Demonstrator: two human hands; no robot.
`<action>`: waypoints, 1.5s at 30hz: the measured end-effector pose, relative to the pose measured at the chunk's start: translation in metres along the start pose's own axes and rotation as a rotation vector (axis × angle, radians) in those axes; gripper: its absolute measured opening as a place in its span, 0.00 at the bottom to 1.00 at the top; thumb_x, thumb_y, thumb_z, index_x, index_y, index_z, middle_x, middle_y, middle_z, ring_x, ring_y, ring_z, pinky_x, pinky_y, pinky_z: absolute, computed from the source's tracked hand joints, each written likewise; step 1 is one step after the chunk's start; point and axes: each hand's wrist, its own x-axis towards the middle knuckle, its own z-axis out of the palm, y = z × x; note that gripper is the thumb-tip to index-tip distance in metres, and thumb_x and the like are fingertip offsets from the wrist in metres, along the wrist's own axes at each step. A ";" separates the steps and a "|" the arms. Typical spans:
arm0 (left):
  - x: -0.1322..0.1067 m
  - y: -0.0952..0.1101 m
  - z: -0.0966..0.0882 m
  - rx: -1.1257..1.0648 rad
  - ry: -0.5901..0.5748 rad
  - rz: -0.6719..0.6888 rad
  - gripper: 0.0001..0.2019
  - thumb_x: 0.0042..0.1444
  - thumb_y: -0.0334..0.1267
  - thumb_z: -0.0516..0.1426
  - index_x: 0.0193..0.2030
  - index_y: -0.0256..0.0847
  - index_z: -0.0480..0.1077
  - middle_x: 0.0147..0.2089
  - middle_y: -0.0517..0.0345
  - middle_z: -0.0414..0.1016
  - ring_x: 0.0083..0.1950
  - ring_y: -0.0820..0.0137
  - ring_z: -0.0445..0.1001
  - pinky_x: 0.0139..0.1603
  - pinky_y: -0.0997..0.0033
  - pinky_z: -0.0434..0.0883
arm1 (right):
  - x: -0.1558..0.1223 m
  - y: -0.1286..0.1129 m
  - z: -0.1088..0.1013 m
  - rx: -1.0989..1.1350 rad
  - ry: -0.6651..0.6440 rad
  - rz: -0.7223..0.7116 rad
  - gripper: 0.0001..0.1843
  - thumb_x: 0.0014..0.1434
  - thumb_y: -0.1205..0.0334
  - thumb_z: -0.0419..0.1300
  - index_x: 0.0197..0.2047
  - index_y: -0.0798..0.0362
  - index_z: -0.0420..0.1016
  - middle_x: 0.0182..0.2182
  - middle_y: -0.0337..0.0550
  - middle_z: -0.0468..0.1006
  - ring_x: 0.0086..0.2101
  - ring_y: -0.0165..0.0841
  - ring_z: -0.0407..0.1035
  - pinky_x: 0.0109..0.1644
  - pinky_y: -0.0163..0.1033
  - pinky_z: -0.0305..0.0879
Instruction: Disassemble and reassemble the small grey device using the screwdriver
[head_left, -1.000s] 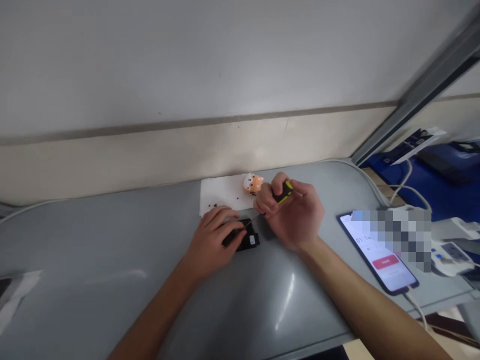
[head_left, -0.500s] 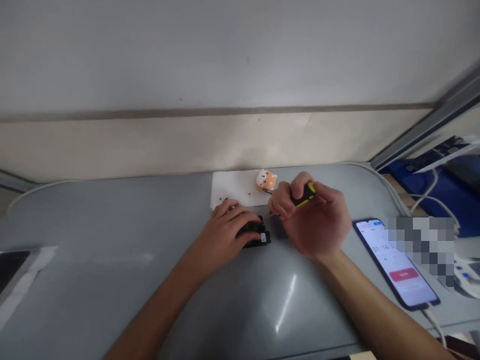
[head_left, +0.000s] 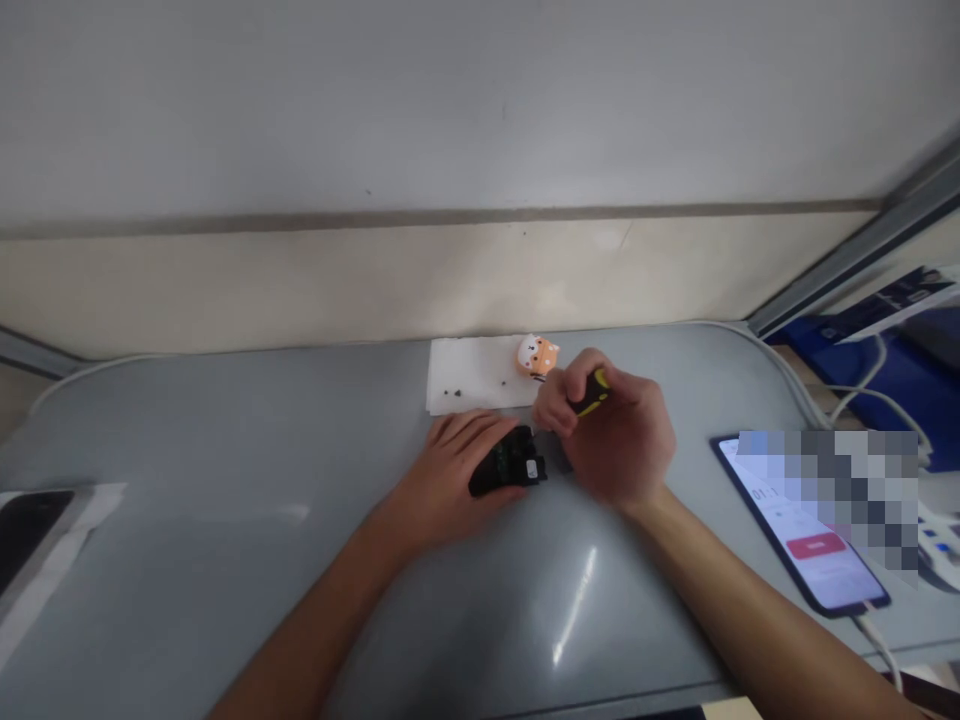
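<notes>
My left hand (head_left: pixel 431 490) grips a small black device (head_left: pixel 501 468) on the grey table, fingers along its far side and thumb along its near side. Some green shows inside the device, and a small white label sits at its right end. Just right of it, my right hand (head_left: pixel 634 435) is closed round a screwdriver (head_left: pixel 591 394) with a black and yellow handle. The shaft and tip are hidden behind the fingers. Beyond both hands lies a white paper sheet (head_left: pixel 474 362) with a few tiny dark pieces (head_left: pixel 457 393), too small to make out surely.
An orange and white animal-shaped case (head_left: pixel 537 355) stands on the paper's right end. To the right lies a lit phone (head_left: pixel 814 548) with a cable plugged in. A dark flat object (head_left: pixel 34 530) rests on white material at the left edge. A wall (head_left: pixel 300 290) closes off the back.
My left fingers and thumb have shifted from over the device to its two sides, uncovering more of it. My right hand has moved slightly left with the screwdriver, whose shaft no longer shows.
</notes>
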 end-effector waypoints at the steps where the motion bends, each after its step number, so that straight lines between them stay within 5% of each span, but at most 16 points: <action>1: 0.000 0.000 0.000 0.000 0.000 -0.001 0.30 0.64 0.49 0.66 0.70 0.48 0.66 0.68 0.50 0.73 0.70 0.53 0.69 0.71 0.48 0.64 | 0.000 0.000 0.000 -0.005 -0.005 -0.003 0.15 0.65 0.54 0.54 0.27 0.49 0.67 0.22 0.38 0.56 0.25 0.31 0.52 0.33 0.41 0.52; 33: 0.000 -0.004 0.005 0.037 0.023 0.052 0.27 0.67 0.47 0.63 0.69 0.48 0.66 0.69 0.50 0.73 0.69 0.55 0.70 0.72 0.49 0.62 | 0.001 0.006 -0.003 0.001 -0.027 -0.014 0.15 0.65 0.55 0.53 0.27 0.50 0.68 0.21 0.37 0.58 0.24 0.31 0.54 0.33 0.40 0.52; 45: 0.000 -0.001 0.004 0.002 0.036 0.031 0.18 0.66 0.44 0.64 0.60 0.46 0.72 0.63 0.54 0.77 0.66 0.57 0.72 0.70 0.51 0.63 | -0.003 0.007 0.002 -0.114 -0.079 -0.040 0.15 0.66 0.55 0.54 0.28 0.50 0.71 0.21 0.38 0.63 0.25 0.31 0.58 0.34 0.40 0.56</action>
